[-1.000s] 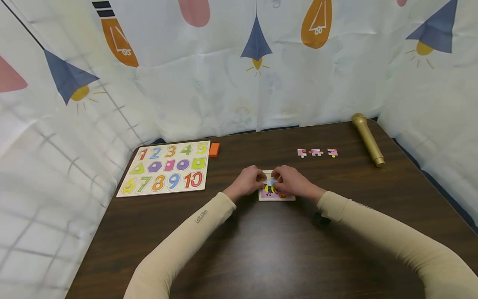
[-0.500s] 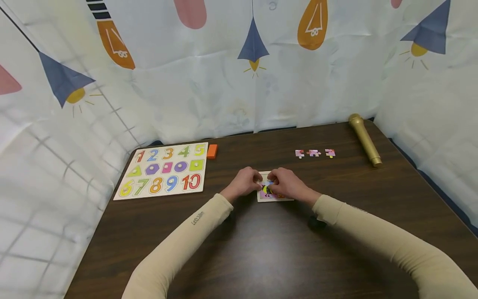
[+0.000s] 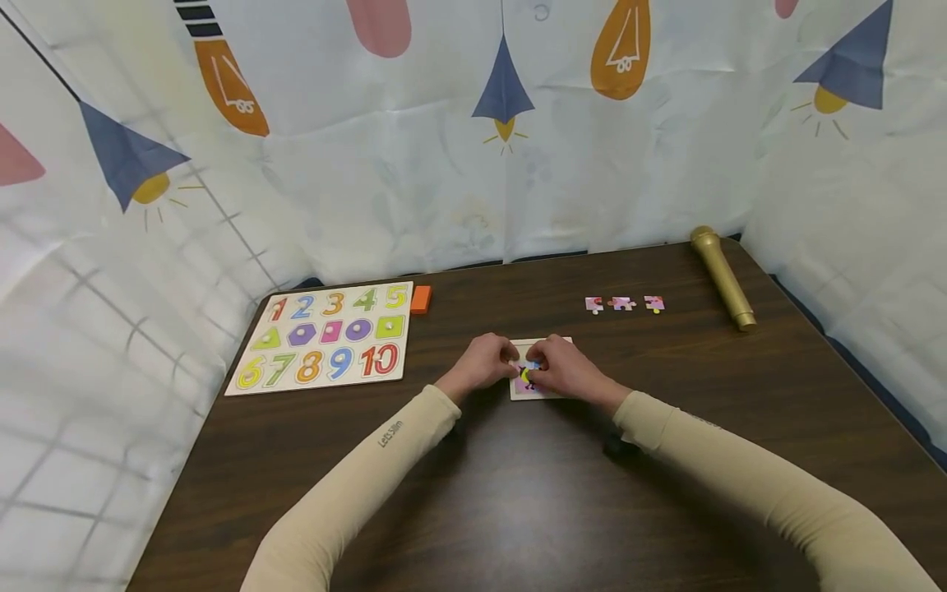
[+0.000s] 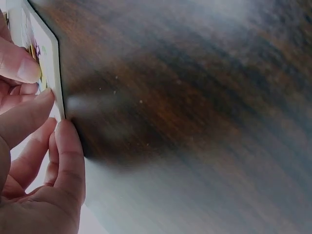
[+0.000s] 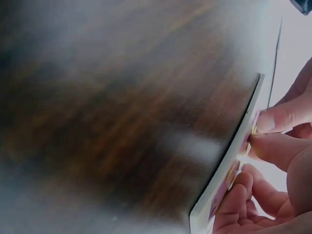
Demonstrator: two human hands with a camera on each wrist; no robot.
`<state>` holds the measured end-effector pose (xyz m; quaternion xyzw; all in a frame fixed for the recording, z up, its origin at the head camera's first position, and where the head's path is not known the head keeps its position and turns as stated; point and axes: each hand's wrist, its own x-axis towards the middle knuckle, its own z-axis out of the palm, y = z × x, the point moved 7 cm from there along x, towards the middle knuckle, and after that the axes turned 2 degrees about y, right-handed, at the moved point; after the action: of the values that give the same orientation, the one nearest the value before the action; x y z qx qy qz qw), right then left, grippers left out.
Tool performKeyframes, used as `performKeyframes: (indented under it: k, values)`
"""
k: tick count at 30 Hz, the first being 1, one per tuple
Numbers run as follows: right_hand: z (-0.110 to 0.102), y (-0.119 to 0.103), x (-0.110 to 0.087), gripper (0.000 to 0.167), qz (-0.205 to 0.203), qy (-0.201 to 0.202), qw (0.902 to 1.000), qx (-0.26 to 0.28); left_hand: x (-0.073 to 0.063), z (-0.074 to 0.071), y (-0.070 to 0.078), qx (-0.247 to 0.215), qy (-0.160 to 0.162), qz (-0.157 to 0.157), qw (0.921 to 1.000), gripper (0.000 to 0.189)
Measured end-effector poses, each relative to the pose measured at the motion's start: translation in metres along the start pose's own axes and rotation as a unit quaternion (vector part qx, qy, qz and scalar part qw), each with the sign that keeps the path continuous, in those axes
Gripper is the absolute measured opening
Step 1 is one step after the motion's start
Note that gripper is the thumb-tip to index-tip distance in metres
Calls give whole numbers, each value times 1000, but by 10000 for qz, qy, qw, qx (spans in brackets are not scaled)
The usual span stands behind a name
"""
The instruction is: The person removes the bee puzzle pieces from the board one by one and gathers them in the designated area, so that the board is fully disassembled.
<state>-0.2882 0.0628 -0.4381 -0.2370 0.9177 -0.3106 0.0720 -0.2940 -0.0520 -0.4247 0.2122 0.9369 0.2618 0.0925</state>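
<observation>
A small jigsaw board (image 3: 533, 396) with a pale frame and a bee picture (image 3: 524, 380) lies on the table between both hands. My left hand (image 3: 488, 358) grips its left side; the left wrist view has the thumb over the board (image 4: 56, 73) and a fingertip at the outer edge. My right hand (image 3: 565, 367) is over the picture, covering its right part. In the right wrist view, its thumb (image 5: 275, 148) and curled fingers pinch a puzzle piece close over the board, and the piece is mostly hidden.
Three loose pink jigsaw pieces (image 3: 622, 303) lie in a row behind the right hand. A gold microphone (image 3: 725, 279) lies at the back right. On the left are a number and shape board (image 3: 292, 335) and an orange block (image 3: 420, 299). A patterned curtain (image 3: 429, 181) hangs behind.
My right hand has shifted slightly left across the board, uncovering its upper right corner. The left hand stays at the left side. The head view has tilted slightly.
</observation>
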Motion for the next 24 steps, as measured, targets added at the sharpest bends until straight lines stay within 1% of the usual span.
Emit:
performKeyframes:
  k: [6,14,24]
  values:
    - [2,2,1,29,132,-102,9998,63,0,0,1,-17,-114,39,9999,26]
    - [2,0,-1,30,215,-144,9995,155,-1,0,0,-65,-203,-52,9998,28]
    - [1,0,-2,29,112,-58,9995,274,1,2,-3,-46,-200,-47,9998,28]
